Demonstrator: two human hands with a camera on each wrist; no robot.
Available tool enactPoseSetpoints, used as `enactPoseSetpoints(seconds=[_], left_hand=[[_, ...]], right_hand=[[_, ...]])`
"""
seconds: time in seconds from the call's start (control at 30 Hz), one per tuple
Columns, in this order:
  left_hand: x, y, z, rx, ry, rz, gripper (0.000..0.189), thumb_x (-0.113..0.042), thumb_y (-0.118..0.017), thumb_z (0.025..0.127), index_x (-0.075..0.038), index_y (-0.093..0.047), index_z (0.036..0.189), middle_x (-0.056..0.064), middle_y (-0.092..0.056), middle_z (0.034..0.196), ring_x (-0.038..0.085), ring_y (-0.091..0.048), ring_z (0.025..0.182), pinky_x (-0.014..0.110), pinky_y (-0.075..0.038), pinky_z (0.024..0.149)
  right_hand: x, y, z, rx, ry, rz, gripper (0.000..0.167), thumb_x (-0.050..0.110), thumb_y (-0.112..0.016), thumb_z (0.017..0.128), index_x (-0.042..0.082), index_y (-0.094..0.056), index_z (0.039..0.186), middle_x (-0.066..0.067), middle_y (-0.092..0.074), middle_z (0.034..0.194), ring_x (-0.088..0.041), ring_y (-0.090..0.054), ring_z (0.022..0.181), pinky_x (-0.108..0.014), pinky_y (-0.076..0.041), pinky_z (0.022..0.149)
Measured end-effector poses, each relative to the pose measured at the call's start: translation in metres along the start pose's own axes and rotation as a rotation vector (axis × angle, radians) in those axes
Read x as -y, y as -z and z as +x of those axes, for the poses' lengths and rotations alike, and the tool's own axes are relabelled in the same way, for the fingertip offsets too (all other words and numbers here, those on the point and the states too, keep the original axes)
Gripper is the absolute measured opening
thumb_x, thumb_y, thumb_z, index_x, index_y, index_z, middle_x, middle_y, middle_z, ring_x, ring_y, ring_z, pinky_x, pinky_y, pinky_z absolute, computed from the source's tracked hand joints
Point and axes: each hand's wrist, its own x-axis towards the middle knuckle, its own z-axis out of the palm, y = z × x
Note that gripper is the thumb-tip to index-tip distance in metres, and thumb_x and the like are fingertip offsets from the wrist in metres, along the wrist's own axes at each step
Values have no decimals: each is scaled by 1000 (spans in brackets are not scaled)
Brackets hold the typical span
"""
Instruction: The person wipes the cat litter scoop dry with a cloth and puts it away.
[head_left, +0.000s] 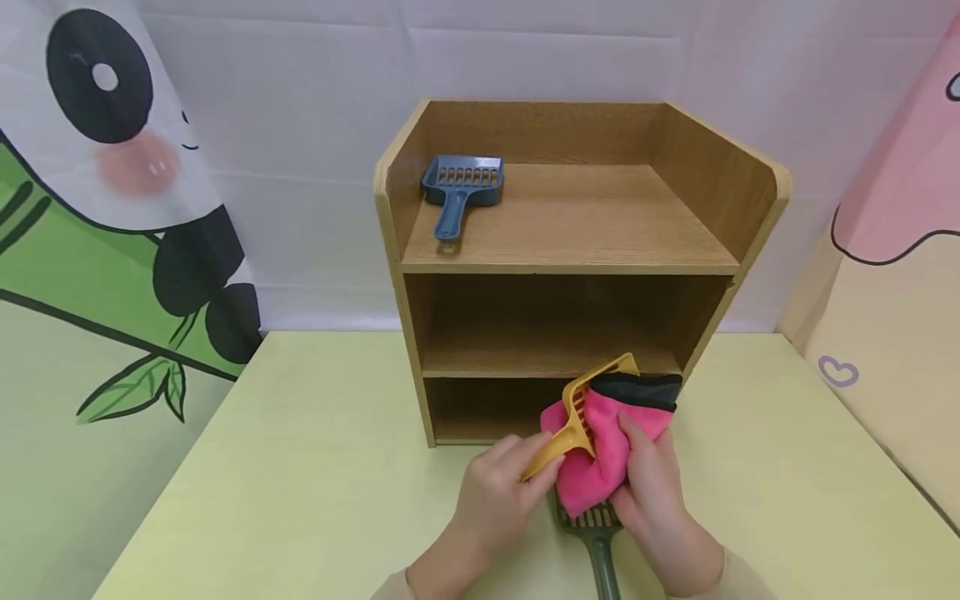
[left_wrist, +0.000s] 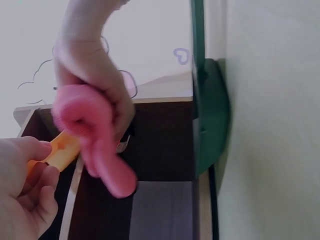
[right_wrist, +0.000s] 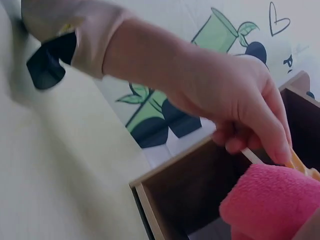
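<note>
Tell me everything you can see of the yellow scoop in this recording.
The yellow scoop looks like moulded plastic, with a flat handle and a slotted pan. It is held off the table, tilted, pan uppermost, in front of the wooden shelf's lowest compartment. The left hand grips its handle; the right hand presses a pink cloth against the pan, covering much of it. A green scoop lies on the table beneath.

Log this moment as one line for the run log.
left hand: holds yellow scoop | right hand: presses pink cloth on it | green scoop: on table
</note>
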Motion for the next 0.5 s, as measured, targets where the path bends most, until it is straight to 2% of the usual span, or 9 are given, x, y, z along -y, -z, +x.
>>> enactPoseSetpoints(seconds=[0.13, 0.3, 0.5], left_hand=[[0, 2, 1, 15, 61, -26, 26, -13, -82, 70, -3, -73, 91, 2, -64, 68, 6, -51, 55, 6, -42, 52], [-2, 2, 0, 21, 120, -83, 25, -13, -81, 71, -4, -73, 93, 3, -64, 69, 7, -52, 57, 7, -43, 54], [-4, -2, 0, -4, 89, -90, 27, -14, -81, 71, -3, -73, 93, 3, -64, 69, 8, -52, 57, 7, -43, 54]], right_hand=[[5, 3, 2, -32, 32, -13, 56, 28, -46, 99, 31, -17, 148, 12, -39, 137, -7, -40, 127, -16, -45, 94], [4, -1, -6, -17, -25, 50, 51, 31, -47, 99, 31, -21, 143, 10, -38, 137, -10, -39, 129, -20, -45, 97], [-5, -8, -19, 56, -73, 100, 41, 31, -46, 100, 30, -24, 134, 7, -36, 139, -13, -37, 132, -26, -43, 101]])
